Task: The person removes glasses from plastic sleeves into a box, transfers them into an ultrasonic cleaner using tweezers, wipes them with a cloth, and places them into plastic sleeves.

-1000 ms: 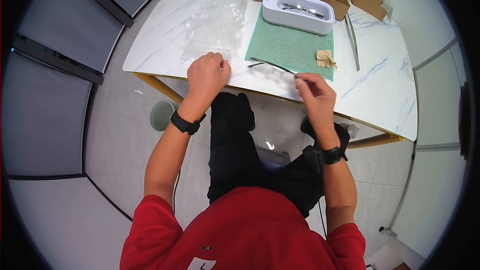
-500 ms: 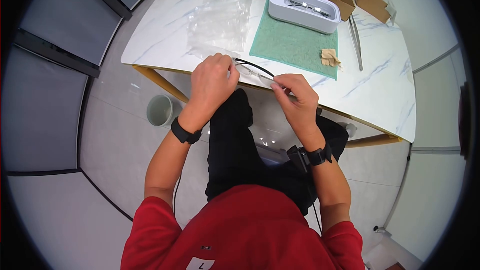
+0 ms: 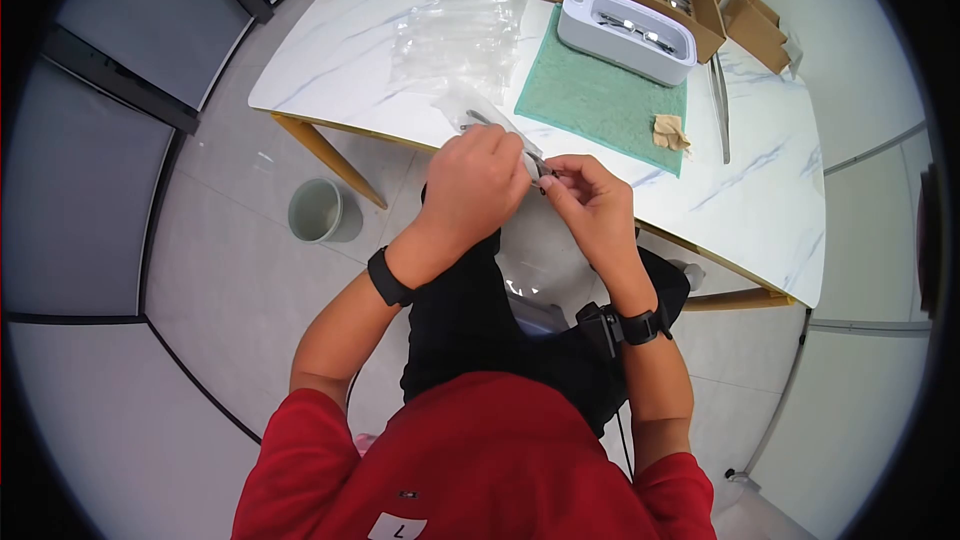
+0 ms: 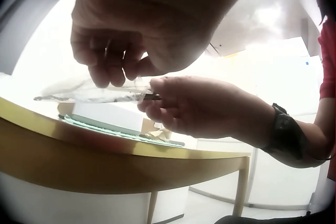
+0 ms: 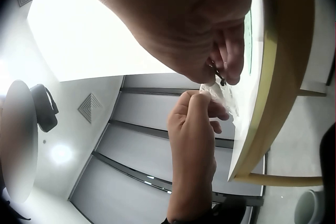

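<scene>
Above the table's front edge, my left hand (image 3: 475, 180) pinches a clear plastic bag (image 4: 79, 88) near its mouth. A pair of eyeglasses (image 4: 151, 97) with dark temples lies mostly inside the bag, its far end showing through the film beyond my left hand. My right hand (image 3: 592, 210) grips the near end of the eyeglasses between thumb and fingers, right at the bag's mouth. In the right wrist view, both hands' fingertips meet close together there. Most of the frame is hidden behind my left hand in the head view.
Flat clear bags (image 3: 455, 45) lie at the left of the white table. A white cleaner (image 3: 625, 54) holding other eyeglasses stands on a green towel (image 3: 590, 105), with a tan cloth (image 3: 671, 132) and tweezers (image 3: 721, 110) to the right. Behind is a cardboard box (image 3: 708, 37) of glasses.
My left hand has taken hold of a bag, and the eyeglasses have gone into it. The right hand first moved left with the eyeglasses, then stayed at their near end.
</scene>
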Demonstrator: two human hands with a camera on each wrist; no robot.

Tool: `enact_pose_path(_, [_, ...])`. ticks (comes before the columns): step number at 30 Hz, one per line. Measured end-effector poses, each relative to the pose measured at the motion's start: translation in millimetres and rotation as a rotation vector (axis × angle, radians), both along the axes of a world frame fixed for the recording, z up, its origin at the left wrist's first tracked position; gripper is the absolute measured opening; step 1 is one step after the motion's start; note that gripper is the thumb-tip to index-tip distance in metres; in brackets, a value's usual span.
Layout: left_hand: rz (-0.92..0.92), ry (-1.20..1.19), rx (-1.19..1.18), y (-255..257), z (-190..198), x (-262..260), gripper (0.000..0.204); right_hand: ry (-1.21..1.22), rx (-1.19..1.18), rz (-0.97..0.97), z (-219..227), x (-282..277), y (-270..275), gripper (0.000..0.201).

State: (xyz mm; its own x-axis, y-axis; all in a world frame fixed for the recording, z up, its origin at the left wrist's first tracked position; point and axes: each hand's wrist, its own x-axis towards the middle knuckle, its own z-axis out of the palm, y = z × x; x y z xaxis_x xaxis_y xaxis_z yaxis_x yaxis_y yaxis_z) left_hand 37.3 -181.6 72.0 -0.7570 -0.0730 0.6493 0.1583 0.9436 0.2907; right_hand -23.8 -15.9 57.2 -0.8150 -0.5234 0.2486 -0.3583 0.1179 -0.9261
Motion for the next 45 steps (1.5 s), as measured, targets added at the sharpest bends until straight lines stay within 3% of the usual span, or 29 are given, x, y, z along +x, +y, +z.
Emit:
enact_pose_path(3, [-0.048,0.003,0.011,13.4,0.1,-0.8,0.012,-0.095,0.0,-0.054,-4.4,-3.3,-2.8,0.018])
enact_pose_path(6, [-0.105,0.021,0.041,25.8,-1.3,-4.3,0.013,0.017,0.024,-0.128,-9.4,-9.2,-4.0,0.02])
enact_pose_path(9, [-0.158,0.029,0.059,34.8,-1.5,-6.6,0.012,-0.076,-0.078,-0.181,-11.9,-14.1,-5.7,0.023])
enact_pose_path(11, [-0.2,0.028,0.071,40.2,1.5,-6.8,0.012,-0.075,-0.284,-0.129,-21.1,-21.0,-5.5,0.024])
enact_pose_path(12, [-0.204,0.028,0.074,40.2,1.1,-6.5,0.012,-0.074,-0.281,-0.133,-21.2,-23.4,1.5,0.024])
enact_pose_path(14, [-0.233,0.021,0.183,36.2,0.4,-4.9,0.015,-0.245,-0.02,-0.118,-5.1,-26.9,17.0,0.02])
enact_pose_path(16, [-0.178,0.195,0.312,21.1,-1.5,-3.3,0.027,-0.295,-0.093,-0.109,0.5,-30.8,28.6,0.019])
enact_pose_path(18, [0.019,0.094,0.473,4.4,-1.5,5.4,0.049,-0.346,-0.167,-0.106,5.9,-34.5,43.3,0.017])
enact_pose_path(19, [0.046,0.065,0.622,-5.4,-8.6,4.7,0.057,-0.409,-0.183,-0.047,9.0,-36.6,51.4,0.017])
enact_pose_path(20, [0.039,0.061,0.625,-12.5,-12.4,3.1,0.057,-0.472,-0.198,0.015,11.9,-38.3,57.4,0.017])
enact_pose_path(22, [-0.104,-0.132,1.136,-19.6,-13.4,1.0,0.048,-0.486,-0.193,0.052,17.1,-40.6,64.0,0.017])
enact_pose_path(24, [-0.149,-0.262,1.273,-15.8,-7.2,0.7,0.045,-0.498,-0.187,0.091,19.0,-41.7,67.0,0.017])
enact_pose_path(26, [-0.355,-0.508,1.507,-13.5,-10.7,-2.7,0.037,-0.52,-0.198,0.161,20.0,-42.8,69.9,0.017])
enact_pose_path(30, [-0.348,-0.462,1.548,-4.8,-16.3,-6.9,0.029,-0.554,-0.187,0.176,23.8,-45.5,83.6,0.016])
enact_pose_path(32, [-0.321,-0.438,1.562,-1.9,-14.9,-7.7,0.028,-0.689,-0.251,0.052,27.5,-49.5,95.5,0.029])
enact_pose_path(36, [-0.251,-0.405,1.552,10.7,-12.4,-11.3,0.026,-0.519,-0.251,0.022,19.0,-40.5,103.3,0.044])
enact_pose_path(40, [-0.306,-0.47,1.501,34.4,-9.0,-20.6,0.025,-0.431,-0.208,-0.022,22.4,-35.4,101.9,0.036])
enact_pose_path(45, [-0.508,-0.405,1.38,42.0,-9.2,-35.5,0.024,-0.34,-0.196,-0.132,36.3,-51.4,136.0,0.027])
